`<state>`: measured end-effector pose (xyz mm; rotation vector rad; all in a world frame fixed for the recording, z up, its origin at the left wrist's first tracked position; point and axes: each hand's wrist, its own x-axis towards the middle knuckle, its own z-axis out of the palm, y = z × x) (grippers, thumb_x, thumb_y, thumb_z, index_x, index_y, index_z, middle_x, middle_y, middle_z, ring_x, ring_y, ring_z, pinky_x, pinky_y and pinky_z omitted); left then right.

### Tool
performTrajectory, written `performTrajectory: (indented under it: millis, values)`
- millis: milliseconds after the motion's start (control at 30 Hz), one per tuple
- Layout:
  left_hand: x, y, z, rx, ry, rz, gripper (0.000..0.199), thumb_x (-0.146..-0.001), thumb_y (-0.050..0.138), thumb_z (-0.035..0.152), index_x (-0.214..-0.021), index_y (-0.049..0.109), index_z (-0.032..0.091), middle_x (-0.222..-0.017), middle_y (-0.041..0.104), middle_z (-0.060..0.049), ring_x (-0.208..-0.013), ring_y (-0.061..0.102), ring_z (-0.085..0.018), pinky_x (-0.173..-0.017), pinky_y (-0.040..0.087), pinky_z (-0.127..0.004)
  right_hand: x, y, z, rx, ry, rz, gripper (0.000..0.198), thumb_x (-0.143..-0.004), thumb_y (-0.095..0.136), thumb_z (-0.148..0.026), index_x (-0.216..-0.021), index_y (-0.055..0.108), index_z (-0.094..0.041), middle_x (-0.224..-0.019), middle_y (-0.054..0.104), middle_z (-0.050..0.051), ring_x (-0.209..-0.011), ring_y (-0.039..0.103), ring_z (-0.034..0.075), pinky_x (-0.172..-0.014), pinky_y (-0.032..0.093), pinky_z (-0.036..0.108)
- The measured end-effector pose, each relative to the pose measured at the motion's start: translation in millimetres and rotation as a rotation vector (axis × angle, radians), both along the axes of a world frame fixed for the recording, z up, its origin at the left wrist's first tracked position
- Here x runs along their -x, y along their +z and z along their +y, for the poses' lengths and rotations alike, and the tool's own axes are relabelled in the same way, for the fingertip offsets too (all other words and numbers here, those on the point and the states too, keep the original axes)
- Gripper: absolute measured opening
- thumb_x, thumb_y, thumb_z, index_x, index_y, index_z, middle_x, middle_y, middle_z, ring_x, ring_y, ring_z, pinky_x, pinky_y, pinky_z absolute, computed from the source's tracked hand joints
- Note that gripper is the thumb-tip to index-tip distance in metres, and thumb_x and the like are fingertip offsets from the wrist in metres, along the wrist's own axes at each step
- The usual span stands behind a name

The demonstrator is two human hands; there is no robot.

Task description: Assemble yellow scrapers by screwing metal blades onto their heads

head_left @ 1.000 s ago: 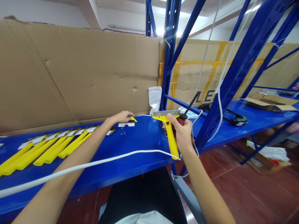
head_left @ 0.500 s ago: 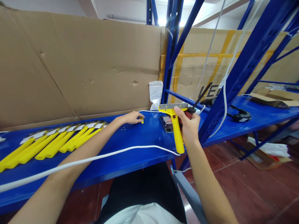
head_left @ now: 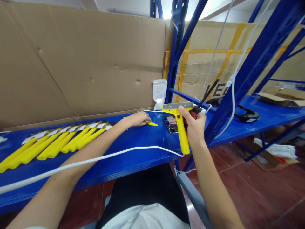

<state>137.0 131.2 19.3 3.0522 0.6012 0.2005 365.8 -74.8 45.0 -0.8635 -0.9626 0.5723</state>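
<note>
In the head view my right hand (head_left: 195, 128) is closed around a yellow scraper (head_left: 183, 136), its metal blade uppermost and its handle pointing down. The same hand also grips a screwdriver (head_left: 209, 93) with a red and black handle, the dark shaft slanting up to the right. My left hand (head_left: 139, 119) pinches a small flat yellow plastic piece (head_left: 152, 123) just above or on the blue shelf (head_left: 140, 140). Left of my forearm lie several similar yellow-handled scrapers (head_left: 69, 138) in a row. A phone (head_left: 168, 123) rests behind the held scraper, partly covered by it.
A white cable (head_left: 114, 152) runs across in front of my left forearm. Cardboard (head_left: 95, 63) stands along the shelf's back. A white pouch (head_left: 159, 93) leans near a blue upright (head_left: 175, 54). A second blue post (head_left: 250, 60) rises beyond my right hand.
More of the yellow piece shows beyond my left fingers, which have shifted slightly right. My right hand keeps its hold on the scraper and screwdriver. The view has tilted slightly.
</note>
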Motion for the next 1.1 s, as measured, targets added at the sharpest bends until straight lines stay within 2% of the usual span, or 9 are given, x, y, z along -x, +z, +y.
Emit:
performTrajectory:
  millis: [133,267,467,600,733,867,967,1100]
  values:
    - [-1,7.0,-4,0.022,0.025,0.065,0.024,-0.094,0.063,0.019,-0.11,0.079,0.016,-0.112,0.078,-0.014,-0.099,0.072,-0.026,-0.087,0.051,-0.033,0,-1,1,0.004,0.011,0.019,0.037,-0.082,0.094,-0.055,-0.088,0.077,-0.023,-0.073,0.077,0.004,-0.056,0.072,0.022,-0.051,0.057,0.034]
    - [-1,9.8,-10,0.051,0.056,0.079,0.021,-0.093,0.063,0.021,-0.11,0.075,0.017,-0.108,0.077,-0.011,-0.09,0.069,-0.022,-0.079,0.05,-0.031,0,1,-1,0.005,0.013,0.0,0.037,-0.082,0.094,-0.055,-0.087,0.077,-0.023,-0.074,0.077,0.004,-0.057,0.073,0.023,-0.052,0.058,0.034]
    - [-13,0.0,-19,0.0,0.054,0.011,0.034,-0.103,0.06,0.044,-0.119,0.072,0.016,-0.121,0.072,-0.017,-0.107,0.066,-0.028,-0.094,0.05,-0.037,0,4,-2,-0.024,0.007,0.014,0.034,-0.079,0.096,-0.05,-0.082,0.076,-0.022,-0.071,0.075,0.003,-0.056,0.071,0.021,-0.051,0.057,0.033]
    - [-18,-7.7,-17,0.002,0.069,-0.013,0.03,-0.106,0.053,0.037,-0.108,0.073,0.014,-0.116,0.071,-0.018,-0.101,0.066,-0.027,-0.092,0.051,-0.036,0,5,-2,-0.04,0.017,0.035,0.035,-0.077,0.098,-0.049,-0.082,0.078,-0.021,-0.072,0.075,0.004,-0.055,0.071,0.022,-0.051,0.059,0.034]
    - [-15,-7.4,-15,0.028,0.089,-0.02,0.023,-0.102,0.054,0.028,-0.096,0.072,0.014,-0.109,0.071,-0.017,-0.094,0.066,-0.026,-0.087,0.051,-0.035,-2,4,-2,-0.043,0.002,0.039,0.037,-0.075,0.099,-0.051,-0.084,0.077,-0.021,-0.074,0.076,0.004,-0.056,0.072,0.022,-0.052,0.061,0.035]
    - [-12,-0.9,-17,0.078,0.101,-0.033,0.023,-0.099,0.057,0.032,-0.092,0.072,0.016,-0.106,0.073,-0.015,-0.087,0.064,-0.023,-0.079,0.048,-0.033,-3,4,0,-0.057,-0.003,0.042,0.036,-0.076,0.099,-0.05,-0.082,0.078,-0.021,-0.073,0.076,0.003,-0.054,0.071,0.02,-0.052,0.061,0.033]
    - [-12,6.4,-21,0.142,0.098,-0.032,0.025,-0.099,0.058,0.035,-0.088,0.071,0.016,-0.096,0.075,-0.012,-0.08,0.064,-0.021,-0.075,0.046,-0.031,-3,5,0,-0.062,0.0,0.055,0.037,-0.074,0.101,-0.049,-0.081,0.078,-0.02,-0.072,0.076,0.004,-0.052,0.071,0.021,-0.049,0.059,0.033]
    - [-8,17.5,-24,0.238,0.073,0.006,0.023,-0.095,0.062,0.037,-0.088,0.072,0.018,-0.093,0.078,-0.008,-0.079,0.066,-0.019,-0.073,0.046,-0.028,-3,5,0,-0.064,0.001,0.071,0.037,-0.073,0.101,-0.048,-0.081,0.078,-0.02,-0.071,0.075,0.004,-0.052,0.071,0.022,-0.048,0.057,0.033]
